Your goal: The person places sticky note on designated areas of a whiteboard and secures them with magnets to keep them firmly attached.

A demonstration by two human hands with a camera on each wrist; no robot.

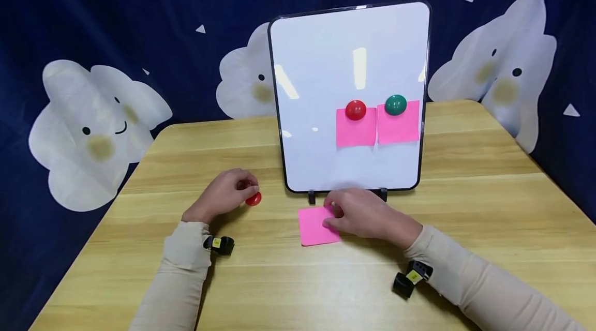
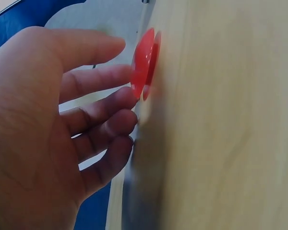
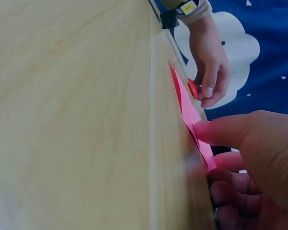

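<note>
A round red magnet [image 1: 253, 199] lies on the table left of the whiteboard [image 1: 307, 72]. My left hand [image 1: 228, 191] is over it, fingers loosely bent; in the left wrist view a fingertip meets the magnet's [image 2: 142, 64] domed top while the thumb stands apart. Below the board a pink sticky note [image 1: 314, 230] is by my right hand [image 1: 360, 214], which pinches its right side. The right wrist view has the thumb on the note's [image 3: 188, 105] face and another finger at its edge. The hand covers the note's upper right corner.
On the board, a red magnet [image 1: 356, 110] and a green magnet [image 1: 396, 105] each hold a pink note, side by side at lower right. Black feet [image 1: 311, 197] support the board on the wooden table [image 1: 261, 279]. Behind hangs a dark blue curtain [image 1: 139, 5] with cloud faces.
</note>
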